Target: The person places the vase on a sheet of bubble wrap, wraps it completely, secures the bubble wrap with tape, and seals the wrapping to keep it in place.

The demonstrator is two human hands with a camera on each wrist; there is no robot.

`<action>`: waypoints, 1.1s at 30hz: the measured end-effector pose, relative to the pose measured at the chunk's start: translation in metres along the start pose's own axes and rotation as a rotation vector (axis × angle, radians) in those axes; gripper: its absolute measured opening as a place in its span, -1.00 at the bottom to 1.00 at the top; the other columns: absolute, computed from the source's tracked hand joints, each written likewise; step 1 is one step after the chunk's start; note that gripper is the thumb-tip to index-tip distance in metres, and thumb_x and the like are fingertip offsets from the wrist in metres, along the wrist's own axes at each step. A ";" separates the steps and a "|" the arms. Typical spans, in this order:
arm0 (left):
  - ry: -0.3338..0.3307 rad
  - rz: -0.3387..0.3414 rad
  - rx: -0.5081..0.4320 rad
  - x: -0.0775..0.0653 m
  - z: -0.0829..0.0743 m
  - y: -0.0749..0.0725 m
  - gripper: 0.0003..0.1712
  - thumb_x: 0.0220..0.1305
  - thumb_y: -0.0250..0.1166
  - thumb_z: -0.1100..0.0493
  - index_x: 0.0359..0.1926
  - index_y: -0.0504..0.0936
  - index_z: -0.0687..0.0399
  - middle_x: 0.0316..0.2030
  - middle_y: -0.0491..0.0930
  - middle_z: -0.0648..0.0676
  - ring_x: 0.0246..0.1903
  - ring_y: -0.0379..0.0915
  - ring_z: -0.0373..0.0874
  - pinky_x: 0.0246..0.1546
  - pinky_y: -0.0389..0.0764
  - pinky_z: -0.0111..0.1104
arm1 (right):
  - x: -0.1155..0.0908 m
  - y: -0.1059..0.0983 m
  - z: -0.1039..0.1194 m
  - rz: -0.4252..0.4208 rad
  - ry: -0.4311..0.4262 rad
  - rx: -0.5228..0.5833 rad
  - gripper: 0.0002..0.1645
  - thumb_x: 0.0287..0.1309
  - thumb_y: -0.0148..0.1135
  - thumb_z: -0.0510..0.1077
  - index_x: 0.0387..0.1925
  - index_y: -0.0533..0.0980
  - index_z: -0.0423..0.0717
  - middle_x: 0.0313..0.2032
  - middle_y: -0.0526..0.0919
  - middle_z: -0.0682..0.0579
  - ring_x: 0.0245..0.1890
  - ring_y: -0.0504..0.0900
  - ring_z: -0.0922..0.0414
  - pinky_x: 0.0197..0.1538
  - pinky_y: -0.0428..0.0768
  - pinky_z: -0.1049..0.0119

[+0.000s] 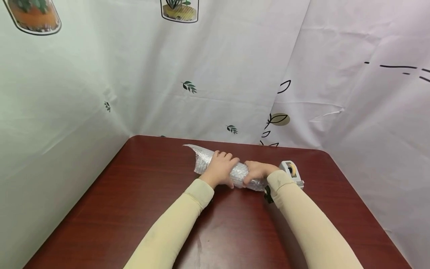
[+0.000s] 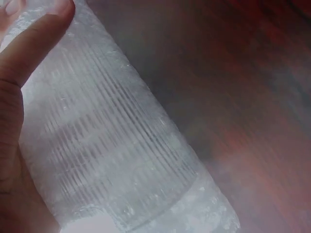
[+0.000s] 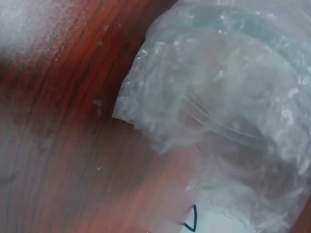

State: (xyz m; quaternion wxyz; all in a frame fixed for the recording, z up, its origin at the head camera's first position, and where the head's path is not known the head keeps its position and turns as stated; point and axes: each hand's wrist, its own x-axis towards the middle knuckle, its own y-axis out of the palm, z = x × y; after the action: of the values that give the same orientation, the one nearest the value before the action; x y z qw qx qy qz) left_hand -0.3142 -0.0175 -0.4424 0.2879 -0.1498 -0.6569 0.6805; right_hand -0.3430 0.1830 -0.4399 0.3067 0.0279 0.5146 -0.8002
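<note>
Hands point(image 1: 220, 168) curled, both gripping bubble-wrapped roll point(image 1: 239, 173)

A white tape dispenser point(image 1: 294, 175) sits on the reddish-brown table point(image 1: 144, 194), before white cloth hangings point(image 1: 228, 59) (printed with plants).

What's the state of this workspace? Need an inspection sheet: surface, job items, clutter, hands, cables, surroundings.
Surface: red-brown tabletop, wood-grained.
Job's things: bubble wrap rolled around a clear ribbed item, one end flaring loose; tape dispenser partly hidden by the right cuff.
Clutter: nothing seen.
Hands: left hand grips the roll nearer its flared end; right hand grips it toward the other end.
Cables: nothing seen.
Surroundings: white sheeting with leaf and jar prints, creased in places.
</note>
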 end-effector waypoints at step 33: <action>0.052 -0.016 0.006 0.003 0.011 0.003 -0.01 -0.25 0.43 -0.46 0.25 0.54 -0.17 0.02 0.60 0.00 -0.01 0.53 -0.01 0.03 0.48 -0.10 | -0.021 0.028 0.024 -0.403 -0.149 -0.440 0.08 -0.32 0.51 0.23 0.23 0.37 -0.23 -0.12 0.64 -0.08 -0.20 0.65 0.03 -0.12 0.64 0.05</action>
State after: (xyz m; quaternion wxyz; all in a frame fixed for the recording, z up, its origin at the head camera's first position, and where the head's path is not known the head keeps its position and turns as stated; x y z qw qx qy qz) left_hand -0.3239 -0.0244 -0.4441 0.3107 -0.1615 -0.6485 0.6759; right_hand -0.3049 0.1642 -0.4435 0.1776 -0.2004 0.6467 -0.7142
